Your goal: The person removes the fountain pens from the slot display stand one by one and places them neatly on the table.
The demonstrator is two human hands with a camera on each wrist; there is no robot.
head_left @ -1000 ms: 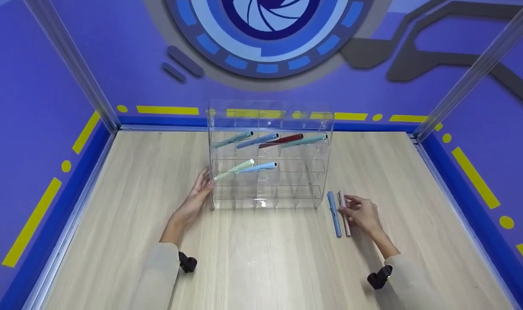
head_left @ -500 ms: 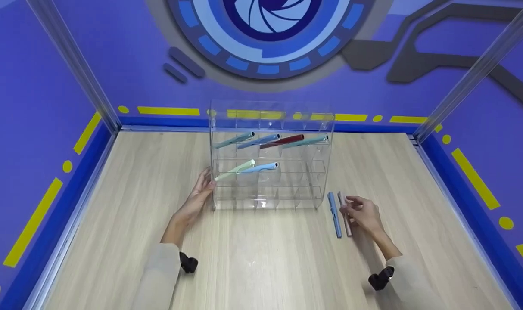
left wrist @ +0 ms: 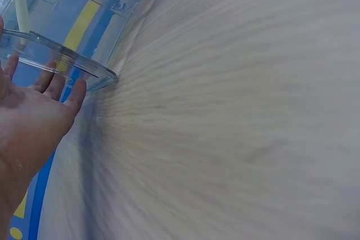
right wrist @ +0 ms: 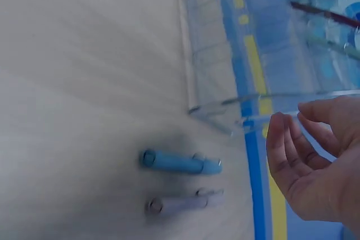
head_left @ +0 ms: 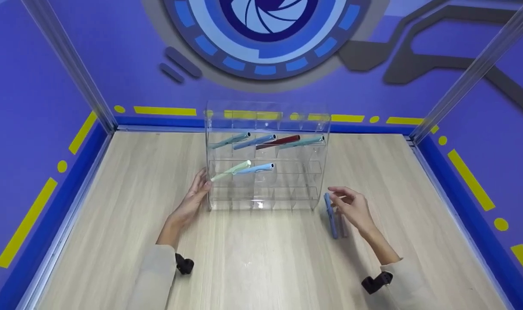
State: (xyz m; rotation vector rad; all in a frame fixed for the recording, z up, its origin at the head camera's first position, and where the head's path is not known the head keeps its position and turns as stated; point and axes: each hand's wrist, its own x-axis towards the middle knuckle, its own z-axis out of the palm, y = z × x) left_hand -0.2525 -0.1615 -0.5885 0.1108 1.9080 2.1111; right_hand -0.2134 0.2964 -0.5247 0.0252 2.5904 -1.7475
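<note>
right hand (head_left: 352, 210) now off pink pen (right wrist: 185, 203), empty, left hand (head_left: 190, 203) loose against rack (head_left: 285, 199)

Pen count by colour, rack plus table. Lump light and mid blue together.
Teal pens: 2, both in the clear rack
Blue pens: 3, two in the rack, one on the table
Dark red pen: 1, in the rack
Pale green pen: 1, in the rack
Pale pink pen: 1, on the table
Total: 8
</note>
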